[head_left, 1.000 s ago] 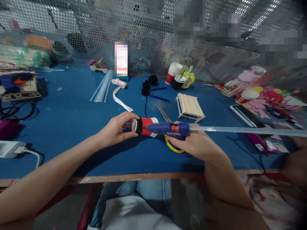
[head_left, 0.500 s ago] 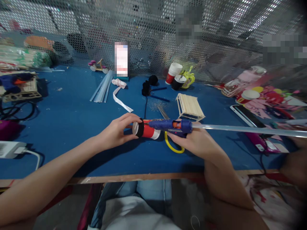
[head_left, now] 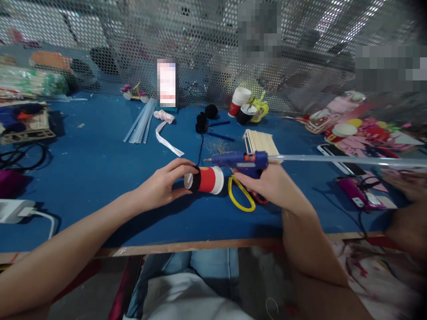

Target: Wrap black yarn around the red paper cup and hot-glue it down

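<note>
A red and white paper cup [head_left: 207, 179] lies on its side, black yarn [head_left: 195, 180] wound round its base end. My left hand [head_left: 167, 181] grips that end between thumb and fingers. In my right hand [head_left: 267, 180] is a blue glue gun [head_left: 240, 161], its nozzle pointing left just above the cup and apart from it. A long clear glue stick [head_left: 333, 158] sticks out of the gun's rear. Under the right hand lie scissors with a yellow handle loop [head_left: 242, 200]. The yarn strand runs back to a black clump of yarn [head_left: 201, 123].
Clear glue sticks [head_left: 142, 122] and a white ribbon [head_left: 168, 141] lie at centre left. Behind the gun stands a small stick-built frame [head_left: 262, 141]. Stacked paper cups [head_left: 240, 100] and a phone [head_left: 167, 84] are near the mesh screen. Another person's arm [head_left: 405, 222] is at right.
My right hand has raised the glue gun, lifting its nozzle off the cup's yarn-wrapped side. My left hand still holds the cup in about the same place.
</note>
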A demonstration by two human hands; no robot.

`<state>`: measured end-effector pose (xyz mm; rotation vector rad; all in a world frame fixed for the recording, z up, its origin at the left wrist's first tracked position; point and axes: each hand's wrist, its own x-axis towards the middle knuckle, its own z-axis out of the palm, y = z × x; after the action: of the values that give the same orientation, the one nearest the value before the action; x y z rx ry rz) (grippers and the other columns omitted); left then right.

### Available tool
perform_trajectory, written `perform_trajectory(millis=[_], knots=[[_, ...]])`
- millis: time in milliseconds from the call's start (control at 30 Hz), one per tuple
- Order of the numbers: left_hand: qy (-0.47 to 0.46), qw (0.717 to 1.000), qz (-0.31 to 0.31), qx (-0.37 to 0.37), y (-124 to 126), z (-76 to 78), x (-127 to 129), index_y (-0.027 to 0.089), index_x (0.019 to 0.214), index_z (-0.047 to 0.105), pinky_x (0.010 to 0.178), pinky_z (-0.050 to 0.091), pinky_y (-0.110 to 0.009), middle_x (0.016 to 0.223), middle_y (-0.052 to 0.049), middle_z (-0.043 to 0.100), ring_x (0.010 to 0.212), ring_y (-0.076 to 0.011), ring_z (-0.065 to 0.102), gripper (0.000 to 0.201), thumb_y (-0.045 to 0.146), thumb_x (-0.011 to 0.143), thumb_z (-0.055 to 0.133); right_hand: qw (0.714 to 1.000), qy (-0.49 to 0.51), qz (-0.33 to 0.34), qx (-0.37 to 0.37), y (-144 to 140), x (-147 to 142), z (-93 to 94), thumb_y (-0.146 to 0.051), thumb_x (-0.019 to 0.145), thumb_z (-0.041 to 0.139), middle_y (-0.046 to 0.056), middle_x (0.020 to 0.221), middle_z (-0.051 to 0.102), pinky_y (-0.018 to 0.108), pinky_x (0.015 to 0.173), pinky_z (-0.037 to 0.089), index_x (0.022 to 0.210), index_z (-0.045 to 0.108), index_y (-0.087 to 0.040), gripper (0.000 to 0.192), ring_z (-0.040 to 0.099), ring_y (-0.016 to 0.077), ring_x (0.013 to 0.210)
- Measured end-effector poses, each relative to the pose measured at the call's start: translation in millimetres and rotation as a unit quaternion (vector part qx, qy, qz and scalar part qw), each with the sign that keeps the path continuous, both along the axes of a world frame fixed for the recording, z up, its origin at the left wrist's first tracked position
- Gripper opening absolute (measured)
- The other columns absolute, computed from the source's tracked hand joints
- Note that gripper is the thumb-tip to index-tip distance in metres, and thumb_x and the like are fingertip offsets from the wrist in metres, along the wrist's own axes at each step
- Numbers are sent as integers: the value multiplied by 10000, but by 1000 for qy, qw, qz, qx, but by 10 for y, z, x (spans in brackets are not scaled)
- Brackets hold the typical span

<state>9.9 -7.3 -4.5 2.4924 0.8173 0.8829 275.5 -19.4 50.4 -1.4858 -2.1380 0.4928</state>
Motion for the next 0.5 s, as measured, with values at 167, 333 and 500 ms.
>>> perform_trajectory(millis=[167, 333, 500], knots=[[-18, 999, 14, -28, 14, -29, -8, 190, 1132, 490, 886, 509, -363, 1190, -128, 498, 1079, -221, 543, 361, 258, 797, 606, 975, 129, -170, 60, 326, 335, -47, -400, 678, 658, 51, 786, 665, 299, 596, 473, 971, 583, -154, 390, 608, 181, 653], [-35, 998, 3, -45, 17, -66, -2, 188, 1134, 500, 852, 539, -348, 1188, -114, 493, 1079, -213, 539, 370, 252, 788, 614, 936, -81, -334, 76, 724, 649, -153, -466, 778, 514, 187, 836, 658, 375, 668, 446, 857, 626, -80, 410, 619, 292, 792], [-52, 997, -2, -56, 14, -74, 3, 188, 1132, 505, 852, 545, -355, 1195, -111, 487, 1089, -215, 534, 376, 229, 776, 620, 918, -168, -357, 31, 919, 682, -253, -498, 783, 489, 198, 861, 658, 372, 717, 429, 848, 649, -85, 448, 610, 316, 877]])
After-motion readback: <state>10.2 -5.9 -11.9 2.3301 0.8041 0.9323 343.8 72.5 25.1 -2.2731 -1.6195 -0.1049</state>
